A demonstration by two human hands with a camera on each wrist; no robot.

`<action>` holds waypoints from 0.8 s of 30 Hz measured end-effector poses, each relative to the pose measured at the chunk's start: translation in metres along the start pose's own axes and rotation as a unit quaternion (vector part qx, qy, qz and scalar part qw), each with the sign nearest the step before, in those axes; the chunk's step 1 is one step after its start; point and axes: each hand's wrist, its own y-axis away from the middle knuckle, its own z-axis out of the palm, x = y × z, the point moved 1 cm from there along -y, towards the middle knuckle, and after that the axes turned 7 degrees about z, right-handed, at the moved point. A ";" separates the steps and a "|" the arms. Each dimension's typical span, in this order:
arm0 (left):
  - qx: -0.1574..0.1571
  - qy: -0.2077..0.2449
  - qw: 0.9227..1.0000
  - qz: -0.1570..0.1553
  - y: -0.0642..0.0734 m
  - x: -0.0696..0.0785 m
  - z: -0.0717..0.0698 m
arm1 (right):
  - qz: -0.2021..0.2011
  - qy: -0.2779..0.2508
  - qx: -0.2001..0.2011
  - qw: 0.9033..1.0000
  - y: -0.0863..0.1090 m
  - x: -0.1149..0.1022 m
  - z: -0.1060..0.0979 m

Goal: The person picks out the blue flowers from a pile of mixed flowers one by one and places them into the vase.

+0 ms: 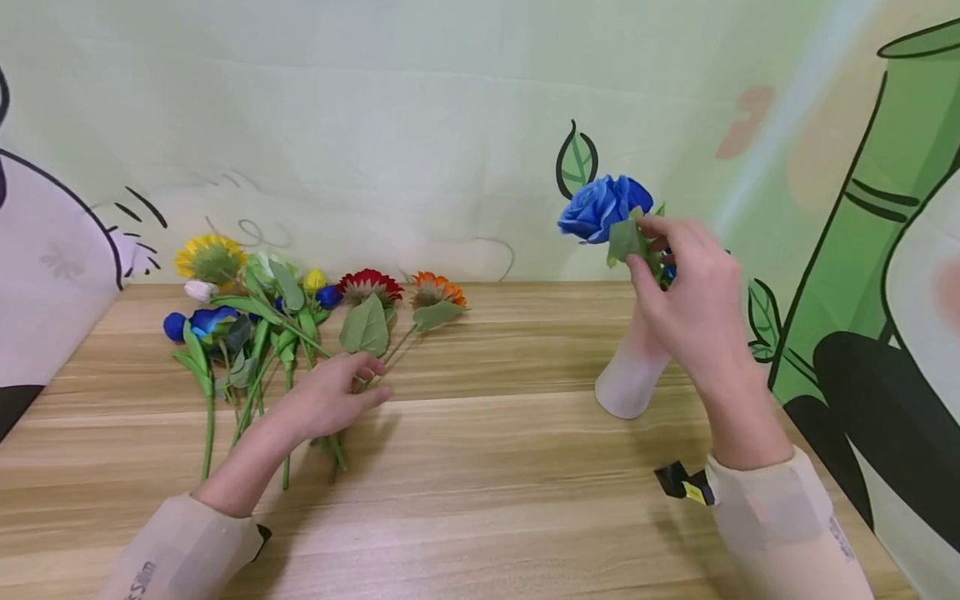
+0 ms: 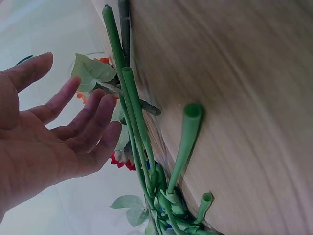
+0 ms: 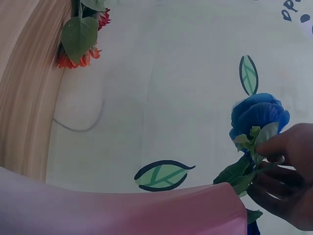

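Observation:
With thumb and fingers, my right hand [image 1: 690,283] pinches a blue artificial rose [image 1: 603,208] by the leaves and stem just under its bloom. The rose is above the mouth of a pale pinkish-white vase [image 1: 630,383], which my hand partly covers. More blue petals and leaves show behind the fingers at the vase top. My left hand [image 1: 330,398] hovers over the green stems [image 2: 134,112] of the flowers on the left, its fingers loosely spread and holding nothing. Closest to it are an orange flower [image 1: 437,292] and a red flower [image 1: 371,287].
A yellow sunflower [image 1: 210,258], a white tulip bud [image 1: 200,290], a yellow bud [image 1: 313,280] and several blue blooms lie on the left of the wooden table [image 1: 487,483]. Behind the table hangs a printed cloth [image 1: 375,125].

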 end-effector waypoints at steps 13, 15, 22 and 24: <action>-0.001 -0.001 1.000 0.001 0.000 -0.001 -0.001 | 0.052 0.020 -0.006 0.998 -0.001 0.003 -0.004; -0.001 0.000 1.000 0.002 0.000 -0.001 -0.001 | 0.057 0.023 -0.008 0.998 -0.001 0.005 -0.004; -0.005 0.001 1.000 0.000 0.002 0.000 -0.002 | 0.067 0.028 -0.024 0.997 0.001 0.009 -0.008; -0.006 0.000 1.000 -0.001 0.002 0.000 -0.002 | 0.068 0.032 -0.028 0.997 0.001 0.009 -0.010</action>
